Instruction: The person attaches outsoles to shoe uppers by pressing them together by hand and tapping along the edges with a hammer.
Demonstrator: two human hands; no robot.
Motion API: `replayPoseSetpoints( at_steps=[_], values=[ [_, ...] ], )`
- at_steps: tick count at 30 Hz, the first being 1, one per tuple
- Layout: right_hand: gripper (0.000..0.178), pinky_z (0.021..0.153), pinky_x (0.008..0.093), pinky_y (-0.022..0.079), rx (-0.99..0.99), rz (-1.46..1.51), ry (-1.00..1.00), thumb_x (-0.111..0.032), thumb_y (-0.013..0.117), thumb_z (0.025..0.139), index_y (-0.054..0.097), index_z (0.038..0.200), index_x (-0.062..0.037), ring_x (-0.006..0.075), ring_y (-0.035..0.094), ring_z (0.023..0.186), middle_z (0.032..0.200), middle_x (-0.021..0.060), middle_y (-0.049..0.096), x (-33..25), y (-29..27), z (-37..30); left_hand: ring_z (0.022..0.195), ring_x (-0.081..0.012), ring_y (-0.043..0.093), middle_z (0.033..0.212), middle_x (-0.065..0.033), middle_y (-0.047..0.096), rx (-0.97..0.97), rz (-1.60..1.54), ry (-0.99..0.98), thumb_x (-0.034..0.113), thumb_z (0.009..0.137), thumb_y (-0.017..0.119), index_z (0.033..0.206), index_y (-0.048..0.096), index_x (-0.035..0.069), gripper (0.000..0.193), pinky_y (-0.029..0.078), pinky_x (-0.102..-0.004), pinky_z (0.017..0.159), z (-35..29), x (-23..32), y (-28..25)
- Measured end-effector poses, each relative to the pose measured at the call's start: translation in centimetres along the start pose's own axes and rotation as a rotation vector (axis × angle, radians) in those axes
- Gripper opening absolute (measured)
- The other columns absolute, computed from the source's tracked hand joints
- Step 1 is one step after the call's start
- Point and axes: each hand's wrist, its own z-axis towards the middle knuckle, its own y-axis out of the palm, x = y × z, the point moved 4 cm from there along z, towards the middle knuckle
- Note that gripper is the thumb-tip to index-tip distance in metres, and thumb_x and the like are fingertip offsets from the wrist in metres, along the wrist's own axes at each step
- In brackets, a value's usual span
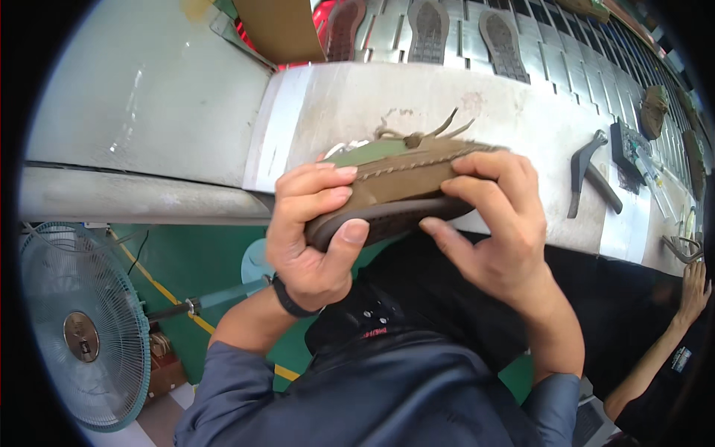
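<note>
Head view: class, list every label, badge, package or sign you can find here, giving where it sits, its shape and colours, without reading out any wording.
Round metal badge: centre of the grey floor fan's grille, lower left; bronze disc with a small dark mark.
Small red print: on the dark apron below the brown shoe; short red strip.
Rectangular patch: on a co-worker's dark sleeve, lower right; pale with dark marks.

A long, pale grey, scuffed tabletop [417, 97] runs from left to right. Toward its right end lie a dark grey metal hammer-like tool [588, 167], a flat black rectangular block [624, 153] just beside it, and white paper sheets [622, 223] near the tabletop's front edge.
</note>
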Motion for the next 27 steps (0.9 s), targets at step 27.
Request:
replayPoseSetpoints(
  at_steps=[27],
  values=[
    [0.048, 0.106, 0.0495, 0.049, -0.231, -0.153, 0.007, -0.014, 0.093, 0.065, 0.065, 0.102, -0.0031, 0.0361, 0.067, 0.115, 0.119, 0.0137, 0.073, 3.7, 0.4, 1.2, 0.100, -0.0257, 0.074, 0.110, -0.0171, 0.076, -0.272, 0.128, -0.156, -0.001, 0.077, 0.087, 0.103, 0.073, -0.004, 0.029, 0.058, -0.0332, 0.087, 1.5, -2.2, 4.0]
  ],
)
